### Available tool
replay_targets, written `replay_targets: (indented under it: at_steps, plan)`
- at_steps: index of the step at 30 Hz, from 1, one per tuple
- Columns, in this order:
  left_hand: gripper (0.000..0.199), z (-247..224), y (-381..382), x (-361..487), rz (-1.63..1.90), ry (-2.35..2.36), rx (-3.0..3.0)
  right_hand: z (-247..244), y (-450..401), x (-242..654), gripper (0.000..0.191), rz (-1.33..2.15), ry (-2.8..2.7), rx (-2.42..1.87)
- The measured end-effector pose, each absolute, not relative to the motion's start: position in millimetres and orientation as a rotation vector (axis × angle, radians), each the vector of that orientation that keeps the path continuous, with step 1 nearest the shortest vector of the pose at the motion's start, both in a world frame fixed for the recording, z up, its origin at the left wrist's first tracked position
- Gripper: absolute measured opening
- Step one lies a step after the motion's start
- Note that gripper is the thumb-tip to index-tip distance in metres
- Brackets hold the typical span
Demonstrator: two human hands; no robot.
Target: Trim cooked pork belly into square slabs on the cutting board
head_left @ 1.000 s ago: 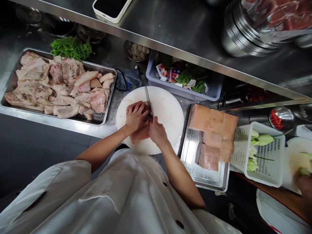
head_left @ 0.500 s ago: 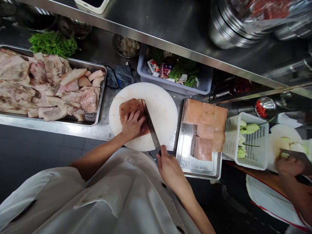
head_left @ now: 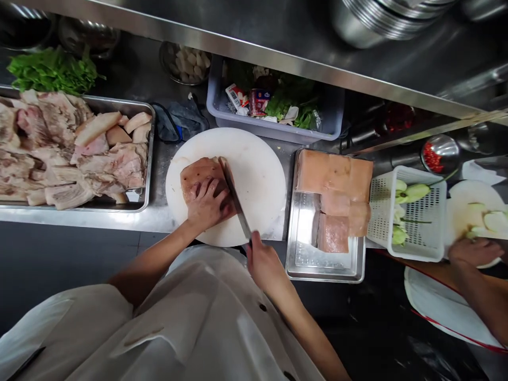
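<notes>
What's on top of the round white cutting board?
A slab of meat, with the left hand resting on it. The right hand holds a knife along the slab's right edge. Hidden: the slab's top beneath the left hand and the board beneath the slab.

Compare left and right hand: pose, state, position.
- The left hand rests on the meat slab, fingers spread; the right hand is closed around the handle of the knife.
- The left hand is over the white cutting board; the right hand is mostly past the board's near edge in this view.

Shared: both are bare.
</notes>
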State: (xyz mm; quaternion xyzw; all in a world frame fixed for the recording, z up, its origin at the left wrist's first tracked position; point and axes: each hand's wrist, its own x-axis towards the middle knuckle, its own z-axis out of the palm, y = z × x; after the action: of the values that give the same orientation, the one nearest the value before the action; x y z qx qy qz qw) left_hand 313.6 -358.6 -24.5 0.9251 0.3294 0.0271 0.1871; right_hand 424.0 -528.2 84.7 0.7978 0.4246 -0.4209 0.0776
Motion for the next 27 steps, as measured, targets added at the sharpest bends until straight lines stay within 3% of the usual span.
replay_targets:
  at_steps: [5,12,19,23,27]
  plan:
    - [0.039,-25.7,-358.0,311.7,0.113,0.924,2.588,45.5,-472.8,431.8,0.029,-1.142,1.436,2.515]
    - [0.041,-31.0,-357.4,313.7,0.125,0.95,2.593,62.5,-567.8,405.9,0.019,-1.252,1.218,2.395]
    - [0.036,-25.6,-360.8,308.6,0.141,0.96,2.61,1.3,-482.9,440.0,0.028,-1.027,1.649,2.674]
    - [0.027,-14.9,-328.2,324.8,0.177,0.948,2.528,-0.7,-543.5,453.2,0.033,-0.745,1.741,2.996]
    - [0.038,-8.5,-270.7,381.0,-0.048,0.356,2.644,-4.0,-613.0,447.8,0.039,-0.583,1.417,3.206]
